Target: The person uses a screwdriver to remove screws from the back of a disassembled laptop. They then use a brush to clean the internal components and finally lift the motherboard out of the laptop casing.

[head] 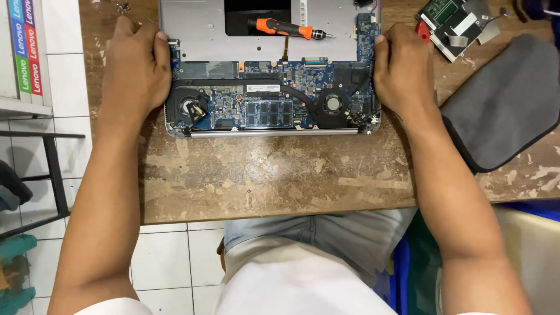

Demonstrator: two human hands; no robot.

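Note:
An opened laptop base (pixel 198 26) lies on the worn wooden table (pixel 262 175), its blue circuit board (pixel 268 108) and two fans exposed. My left hand (pixel 135 67) grips the laptop's left edge, thumb resting on the silver casing. My right hand (pixel 402 70) grips the right edge, thumb on the board's corner. An orange and black screwdriver (pixel 286 28) rests on the casing near the far side, between my hands.
A grey pouch (pixel 504 102) lies at the right of the table. A removed drive with a small circuit board (pixel 452 23) sits at the far right. Small screws (pixel 122 7) lie at the far left. White shelving and a dark stool frame (pixel 52 169) stand left.

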